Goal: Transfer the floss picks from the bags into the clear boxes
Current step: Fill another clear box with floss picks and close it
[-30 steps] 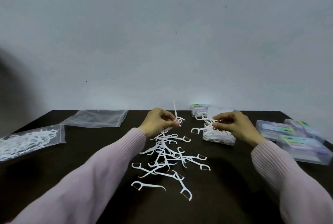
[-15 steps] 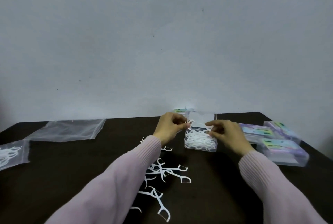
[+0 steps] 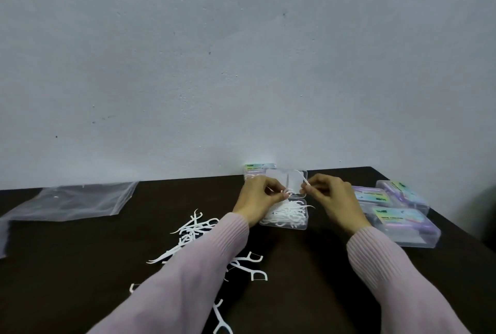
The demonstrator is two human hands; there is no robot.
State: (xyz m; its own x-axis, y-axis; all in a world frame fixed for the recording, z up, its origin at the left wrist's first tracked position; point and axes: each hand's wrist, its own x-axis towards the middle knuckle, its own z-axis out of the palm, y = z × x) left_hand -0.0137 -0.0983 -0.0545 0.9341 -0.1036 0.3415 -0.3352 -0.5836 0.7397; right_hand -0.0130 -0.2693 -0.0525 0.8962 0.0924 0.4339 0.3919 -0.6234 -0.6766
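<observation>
An open clear box (image 3: 302,222) holding several white floss picks sits at the table's middle right, its lid (image 3: 294,184) standing up behind. My left hand (image 3: 259,199) pinches floss picks just above the box's left end. My right hand (image 3: 331,198) pinches one floss pick over its right end. Both hands hover close together over the box. A loose heap of floss picks (image 3: 198,229) lies on the dark table to the left, partly hidden under my left sleeve.
An empty clear bag (image 3: 77,200) lies flat at the back left; the edge of another bag (image 3: 3,239) shows at the far left. Closed labelled boxes (image 3: 400,222) are grouped at the right. Another labelled box (image 3: 259,168) stands against the wall.
The camera has turned right, so the left bags slid toward the frame edge. Both hands came together over the open box, which now lies right under them.
</observation>
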